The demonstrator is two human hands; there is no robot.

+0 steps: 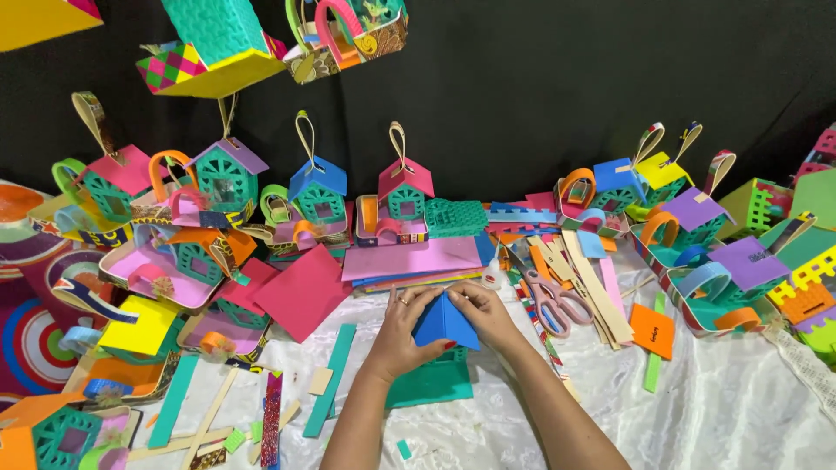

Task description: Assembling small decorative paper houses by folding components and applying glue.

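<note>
At the middle of the white cloth (714,409), I am pressing a folded blue paper roof (445,323) onto a small teal paper house (433,380), my left hand (399,335) and right hand (484,315) pinching its slopes from either side; pink-handled scissors (555,300) are lying just right.

A black cloth backdrop (540,78) hangs flat behind my worktable and fills the whole far side. A shiny, wrinkled white cloth (731,409) covers the tabletop in front of me. The light is bright and even, with soft shadows. No window or floor shows.
</note>
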